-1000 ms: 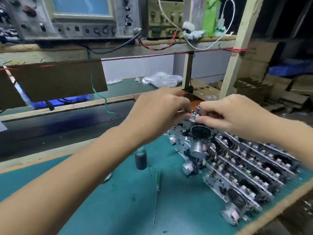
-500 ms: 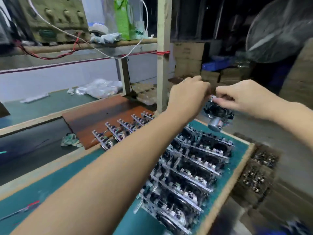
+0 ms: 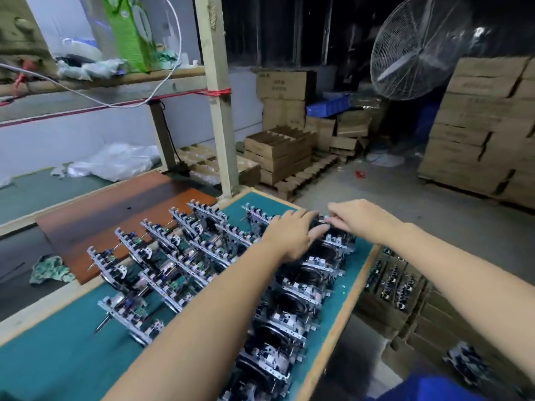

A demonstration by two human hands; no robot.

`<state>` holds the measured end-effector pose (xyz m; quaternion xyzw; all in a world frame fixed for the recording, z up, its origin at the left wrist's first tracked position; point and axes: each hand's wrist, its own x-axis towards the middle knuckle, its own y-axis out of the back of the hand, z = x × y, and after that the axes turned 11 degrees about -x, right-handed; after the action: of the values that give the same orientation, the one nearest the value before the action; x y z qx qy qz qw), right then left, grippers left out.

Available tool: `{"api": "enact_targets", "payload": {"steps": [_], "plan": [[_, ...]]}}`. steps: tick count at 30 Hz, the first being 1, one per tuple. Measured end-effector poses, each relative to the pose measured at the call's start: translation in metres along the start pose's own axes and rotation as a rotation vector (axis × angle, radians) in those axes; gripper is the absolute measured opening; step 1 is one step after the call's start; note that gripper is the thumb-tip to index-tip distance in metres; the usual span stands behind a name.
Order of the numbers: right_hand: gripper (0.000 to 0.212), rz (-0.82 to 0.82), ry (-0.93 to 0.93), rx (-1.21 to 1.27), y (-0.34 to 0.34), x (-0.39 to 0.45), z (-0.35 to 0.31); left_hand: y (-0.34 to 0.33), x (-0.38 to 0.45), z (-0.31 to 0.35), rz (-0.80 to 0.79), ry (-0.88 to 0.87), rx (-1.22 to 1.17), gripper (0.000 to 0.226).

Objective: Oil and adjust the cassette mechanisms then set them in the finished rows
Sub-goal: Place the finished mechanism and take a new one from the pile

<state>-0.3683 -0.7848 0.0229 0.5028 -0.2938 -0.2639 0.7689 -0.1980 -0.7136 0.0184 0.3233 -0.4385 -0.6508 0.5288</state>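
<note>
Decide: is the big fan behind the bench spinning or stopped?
Probably stopped. The fan shows a distinct blade behind its wire guard, not a smear, though one frame cannot confirm it.

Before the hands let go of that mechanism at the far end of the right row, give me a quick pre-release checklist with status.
1. Mechanism at the far end of the right-hand row: ok.
2. Both hands on it: ok. Left hand lies over its near side with fingers fairly straight; right hand pinches its top edge.
3. Fully seated on the green mat: cannot tell, the hands cover its base.
4. Leaning in line with its neighbours: cannot tell, mostly hidden.
5. Clear of the mat's wooden right edge: ok, a mat strip shows beside the row.
6. Oiling and adjustment done: cannot tell.
</note>
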Motion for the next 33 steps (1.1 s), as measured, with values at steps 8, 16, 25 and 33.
{"api": "enact_targets", "payload": {"steps": [8,16,25,33], "plan": [[0.027,0.015,-0.103,0.226,-0.013,-0.001,0.002,-0.016,0.008,-0.007,-0.002,0.02,0.05,0.063],[0.05,0.043,-0.272,-0.256,0.012,-0.006,-0.011,-0.005,0.002,-0.003,-0.008,0.011,-0.066,0.055],[0.021,0.148,0.165,0.257,0.113,-0.029,-0.141,0.069,-0.16,-0.024,0.315,0.008,-0.012,0.02],[0.022,0.106,0.883,0.269,0.178,-0.026,-0.325,0.064,-0.411,-0.09,0.466,0.675,-0.145,0.008]]}}
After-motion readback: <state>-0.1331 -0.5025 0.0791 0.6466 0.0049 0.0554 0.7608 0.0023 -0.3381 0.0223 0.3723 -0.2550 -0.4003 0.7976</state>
